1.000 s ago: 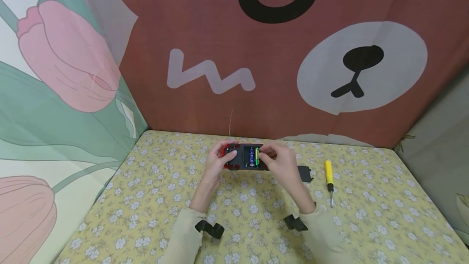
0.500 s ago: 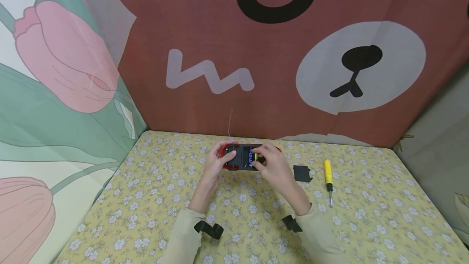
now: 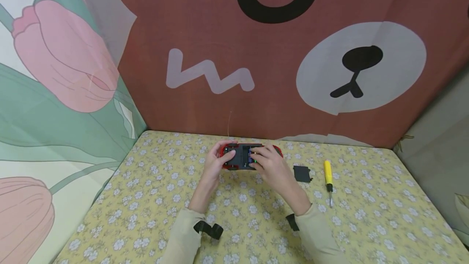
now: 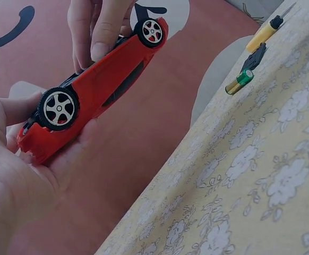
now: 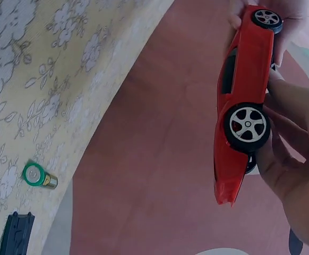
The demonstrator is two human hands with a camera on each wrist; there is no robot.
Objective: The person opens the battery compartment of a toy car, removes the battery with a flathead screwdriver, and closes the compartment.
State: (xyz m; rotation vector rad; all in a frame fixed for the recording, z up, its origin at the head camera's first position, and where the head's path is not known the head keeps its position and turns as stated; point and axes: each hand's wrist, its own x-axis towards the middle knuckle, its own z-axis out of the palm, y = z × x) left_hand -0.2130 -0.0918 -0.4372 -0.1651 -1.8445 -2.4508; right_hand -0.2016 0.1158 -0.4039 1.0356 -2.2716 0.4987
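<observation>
Head view: left hand (image 3: 214, 162) grips toy car (image 3: 238, 156), underside showing!
Right hand (image 3: 270, 161): half-curled over toy car's battery bay (image 3: 246, 154); pinching or pressing, can't tell.
Blue battery (image 3: 250, 155): inside toy car; I'd seat ends evenly.

We see a red toy car (image 4: 100, 82) with silver-spoked black wheels (image 5: 247, 127), held underside up, its battery compartment (image 3: 246, 155) uncovered; inside we make out a blue battery (image 3: 250, 156), partly hidden.

Long sleeves (image 3: 183, 235) in plain, pale cream, softly creased, each carry a black, curled fitting (image 3: 217, 231) jutting inward near the end.
</observation>
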